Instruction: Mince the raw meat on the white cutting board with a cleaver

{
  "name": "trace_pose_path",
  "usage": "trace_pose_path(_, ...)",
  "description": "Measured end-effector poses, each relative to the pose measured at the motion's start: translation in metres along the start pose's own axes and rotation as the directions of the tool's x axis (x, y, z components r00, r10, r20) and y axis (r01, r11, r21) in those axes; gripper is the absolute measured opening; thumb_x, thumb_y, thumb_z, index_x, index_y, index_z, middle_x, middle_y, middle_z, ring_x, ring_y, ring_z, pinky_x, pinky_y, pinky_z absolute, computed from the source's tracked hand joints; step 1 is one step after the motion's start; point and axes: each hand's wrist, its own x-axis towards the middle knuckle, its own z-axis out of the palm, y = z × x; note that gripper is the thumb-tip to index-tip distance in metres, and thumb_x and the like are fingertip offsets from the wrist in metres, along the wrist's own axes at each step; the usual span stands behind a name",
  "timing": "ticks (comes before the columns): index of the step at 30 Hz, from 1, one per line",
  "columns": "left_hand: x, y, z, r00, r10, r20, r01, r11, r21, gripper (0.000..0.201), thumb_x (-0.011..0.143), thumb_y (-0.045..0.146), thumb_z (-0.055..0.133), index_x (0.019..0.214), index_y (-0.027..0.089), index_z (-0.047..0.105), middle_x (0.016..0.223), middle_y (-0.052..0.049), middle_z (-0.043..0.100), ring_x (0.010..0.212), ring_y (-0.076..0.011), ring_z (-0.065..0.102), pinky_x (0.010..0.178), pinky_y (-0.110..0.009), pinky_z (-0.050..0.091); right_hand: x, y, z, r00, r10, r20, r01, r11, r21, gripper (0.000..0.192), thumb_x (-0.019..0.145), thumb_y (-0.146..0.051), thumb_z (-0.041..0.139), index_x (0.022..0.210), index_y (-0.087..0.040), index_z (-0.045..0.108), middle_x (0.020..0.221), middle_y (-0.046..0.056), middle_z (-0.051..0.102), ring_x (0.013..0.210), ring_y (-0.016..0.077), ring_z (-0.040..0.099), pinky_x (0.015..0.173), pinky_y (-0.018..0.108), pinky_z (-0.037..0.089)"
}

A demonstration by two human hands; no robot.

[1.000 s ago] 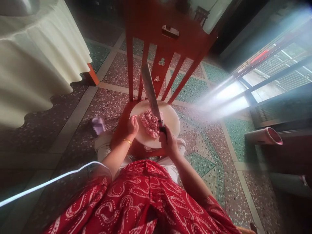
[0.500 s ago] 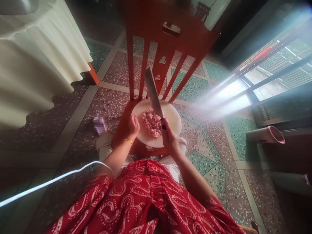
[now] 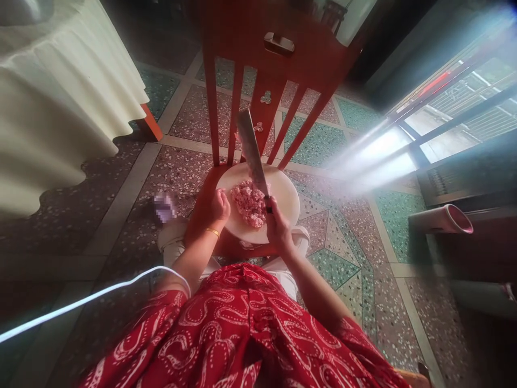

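A round, pale cutting board (image 3: 285, 207) lies on the seat of a red-brown wooden chair (image 3: 197, 213). On its left half sits a flattened heap of pink minced meat (image 3: 247, 206). My right hand (image 3: 279, 229) grips the dark handle of a cleaver (image 3: 252, 148). Its broad blade slants up and to the left, across the upper right of the mince and past the board's far rim. My left hand (image 3: 220, 206), with a gold bangle at the wrist, is curled at the board's left rim, beside the mince. Whether it grips the rim is hidden.
The chair's slatted back (image 3: 283, 59) rises behind the board. A table with a cream cloth (image 3: 76, 91) stands at left. A white cable (image 3: 89, 297) runs in from the left to my left arm. A pale bin (image 3: 438, 220) is on the right, below a bright doorway.
The cleaver has shifted slightly left over the mince in my right hand, while the view has also moved a little. My left hand stays at the board's left rim.
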Motion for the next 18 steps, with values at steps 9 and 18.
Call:
trace_pose_path(9,0.001,0.0,0.001,1.0,0.016,0.003,-0.017,0.999,0.038,0.023,0.092,0.029,0.036,0.101,0.017,0.054,0.099,-0.012,0.064,0.096,-0.0222,0.062,0.091,-0.038,0.048,-0.003,0.002,-0.025,0.988,0.119,0.103,-0.118,0.993,-0.016,0.046,0.095,-0.028,0.04,0.141,-0.022,0.047,0.112,0.006,0.071,0.092,0.0179,0.07,0.085,0.028,0.053)
trace_pose_path(18,-0.002,0.013,-0.006,0.999,0.025,0.033,-0.026,1.0,0.015,0.022,0.09,0.029,0.039,0.1,0.017,0.054,0.099,-0.013,0.064,0.1,-0.0237,0.062,0.092,-0.039,0.048,-0.014,0.031,0.01,0.926,0.301,0.229,-0.29,0.953,-0.083,0.047,0.093,-0.024,0.042,0.14,-0.022,0.047,0.113,0.007,0.071,0.101,0.0214,0.068,0.086,0.031,0.053)
